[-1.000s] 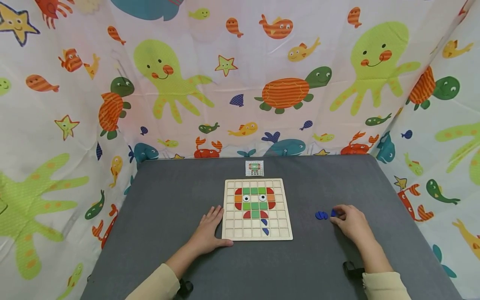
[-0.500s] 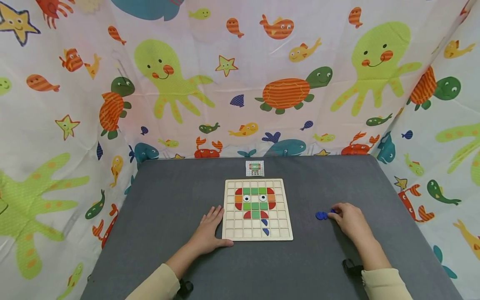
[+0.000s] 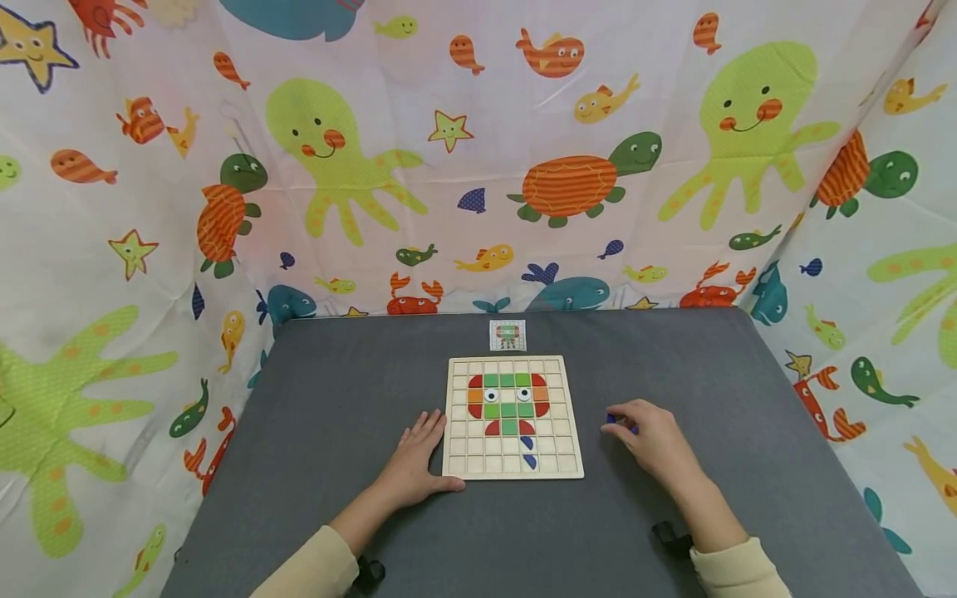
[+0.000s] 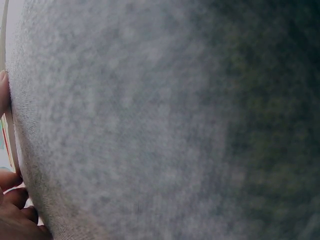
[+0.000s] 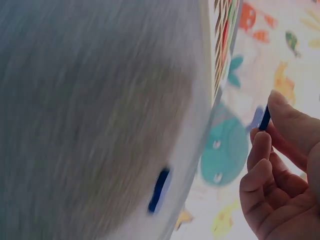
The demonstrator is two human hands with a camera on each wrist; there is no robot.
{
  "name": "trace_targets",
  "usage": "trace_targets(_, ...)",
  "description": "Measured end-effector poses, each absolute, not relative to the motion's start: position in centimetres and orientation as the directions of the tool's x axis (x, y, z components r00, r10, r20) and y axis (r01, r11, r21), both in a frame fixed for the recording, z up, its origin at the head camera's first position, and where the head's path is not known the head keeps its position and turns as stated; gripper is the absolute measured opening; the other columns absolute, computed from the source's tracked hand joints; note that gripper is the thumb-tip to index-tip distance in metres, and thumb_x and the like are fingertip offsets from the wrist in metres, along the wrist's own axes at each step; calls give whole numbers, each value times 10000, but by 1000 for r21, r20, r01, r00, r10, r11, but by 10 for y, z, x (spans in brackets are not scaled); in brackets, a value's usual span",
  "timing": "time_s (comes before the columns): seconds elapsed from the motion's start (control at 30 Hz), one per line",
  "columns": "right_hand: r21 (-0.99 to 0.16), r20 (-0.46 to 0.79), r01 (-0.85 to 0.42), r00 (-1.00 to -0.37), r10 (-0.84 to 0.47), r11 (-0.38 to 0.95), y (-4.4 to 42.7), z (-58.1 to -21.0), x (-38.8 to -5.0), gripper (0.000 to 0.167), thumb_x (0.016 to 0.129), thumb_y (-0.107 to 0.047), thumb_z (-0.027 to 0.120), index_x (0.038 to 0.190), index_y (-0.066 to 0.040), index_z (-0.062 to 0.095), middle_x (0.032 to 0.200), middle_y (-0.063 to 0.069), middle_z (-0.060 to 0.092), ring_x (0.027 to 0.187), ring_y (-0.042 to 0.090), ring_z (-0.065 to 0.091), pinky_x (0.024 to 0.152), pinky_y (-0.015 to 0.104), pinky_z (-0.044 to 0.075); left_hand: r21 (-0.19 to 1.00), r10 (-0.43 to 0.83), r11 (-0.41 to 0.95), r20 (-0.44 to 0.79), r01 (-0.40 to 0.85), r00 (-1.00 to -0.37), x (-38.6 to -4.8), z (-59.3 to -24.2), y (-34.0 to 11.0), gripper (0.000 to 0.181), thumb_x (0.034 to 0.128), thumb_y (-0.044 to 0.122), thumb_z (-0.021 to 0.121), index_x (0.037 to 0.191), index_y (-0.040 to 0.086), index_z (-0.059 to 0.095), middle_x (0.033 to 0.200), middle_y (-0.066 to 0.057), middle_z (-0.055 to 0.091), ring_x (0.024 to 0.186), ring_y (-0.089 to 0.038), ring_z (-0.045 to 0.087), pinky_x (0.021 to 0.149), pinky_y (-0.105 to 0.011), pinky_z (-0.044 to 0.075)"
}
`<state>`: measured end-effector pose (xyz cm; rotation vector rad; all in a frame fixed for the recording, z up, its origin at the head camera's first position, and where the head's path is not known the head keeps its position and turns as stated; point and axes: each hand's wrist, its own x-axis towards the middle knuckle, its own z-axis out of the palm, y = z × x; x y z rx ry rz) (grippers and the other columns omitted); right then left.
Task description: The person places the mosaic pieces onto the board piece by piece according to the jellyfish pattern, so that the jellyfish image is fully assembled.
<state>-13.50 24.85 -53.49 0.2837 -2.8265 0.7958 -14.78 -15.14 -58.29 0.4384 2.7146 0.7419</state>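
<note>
A square wooden grid board lies mid-table, bearing red, green and orange tiles, two eye tiles and two blue tiles. My left hand rests against the board's left edge, fingers extended and thumb at the near left corner; the left wrist view catches only fingertips by the board's rim. To the right of the board, my right hand pinches a small blue tile between thumb and fingers, above the table. Another blue tile lies on the table, mostly hidden behind this hand in the head view.
A small printed card with a coloured grid picture lies just beyond the board. Grey cloth covers the table. A sea-animal curtain hangs behind and at both sides.
My right hand has picked up a blue tile from beside the others and moved left toward the board with it. My left hand and the board have stayed put.
</note>
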Motion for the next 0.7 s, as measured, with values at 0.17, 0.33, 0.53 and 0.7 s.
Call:
trace_targets(0.17, -524, 198, -268, -962, -190, 809, 217, -532, -134, 295, 831, -173, 838, 1082, -34, 771, 963, 71, 718, 745, 123, 573, 621, 257, 514, 532, 362, 821, -201, 209, -910, -148, -583, -151, 1208, 719, 621, 835, 1617, 91, 224, 1689, -93, 190, 1575, -315, 87, 1245, -583, 135)
trace_targets(0.33, -535, 190, -319, -948, -257, 782, 188, -531, -136, 286, 830, -190, 838, 1076, -58, 776, 934, 38, 705, 726, 96, 553, 621, 233, 488, 532, 358, 821, -197, 207, -912, -148, -583, -151, 1206, 721, 616, 836, 1617, 90, 224, 1689, -93, 191, 1575, -314, 86, 1246, -581, 134)
trace_targets(0.53, -539, 164, -345, -938, -306, 769, 155, -533, -139, 257, 817, -222, 848, 1034, -97, 789, 903, 2, 696, 708, 86, 551, 613, 229, 473, 536, 361, 818, -200, 207, -911, -148, -582, -152, 1203, 724, 612, 836, 1617, 92, 221, 1690, -92, 187, 1576, -314, 83, 1247, -581, 128)
trace_targets(0.7, -515, 126, -344, -936, -327, 785, 135, -538, -142, 246, 821, -225, 844, 1028, -104, 789, 879, -3, 680, 710, 88, 567, 634, 257, 499, 528, 364, 822, -196, 215, -910, -147, -584, -152, 1201, 727, 625, 826, 1618, 95, 220, 1690, -87, 186, 1576, -309, 85, 1248, -574, 133)
